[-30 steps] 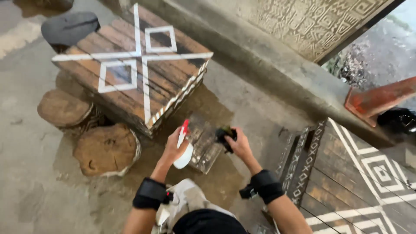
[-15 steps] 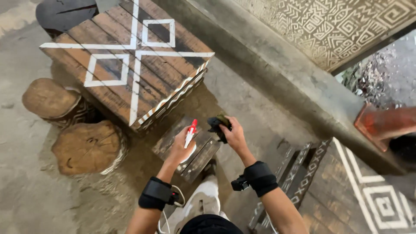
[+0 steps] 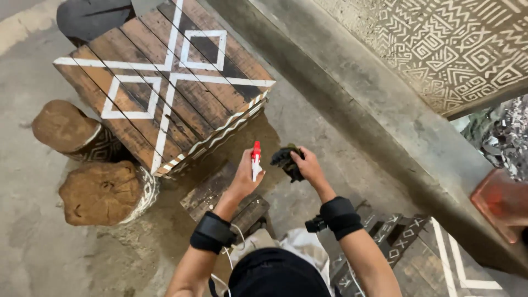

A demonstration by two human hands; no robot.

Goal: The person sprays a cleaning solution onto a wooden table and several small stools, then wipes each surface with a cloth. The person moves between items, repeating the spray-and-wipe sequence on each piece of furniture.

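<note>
While the left hand (image 3: 246,175) wraps its fingers round a small spray bottle (image 3: 256,160) with a red top and white body, the right hand (image 3: 308,165) is closed on a dark, crumpled cloth (image 3: 287,161). Both are held up in the air just beyond the near corner of the painted wooden counter (image 3: 165,82), a slatted brown block marked with white lines that form a cross and diamond outlines. Bottle and cloth sit close together, side by side, with a narrow gap between them; the bottle stands roughly upright in the grip, its red tip uppermost. Each wrist carries a thick black band (image 3: 212,232), and a thin white cord trails from the left one.

Directly below the hands, nearer the person than the counter, lies a low dark wooden block (image 3: 212,192) on the concrete floor (image 3: 33,242). To the left of the counter stand two tree-stump stools (image 3: 99,192) with white patterns painted round their sides. Past the counter's far corner rests a dark rounded seat (image 3: 88,19). To the right of the counter a concrete ledge (image 3: 374,110) runs diagonally, backed by a wall (image 3: 456,44) covered in white geometric patterns. Another patterned wooden piece (image 3: 440,258) lies beside the person's right arm.
</note>
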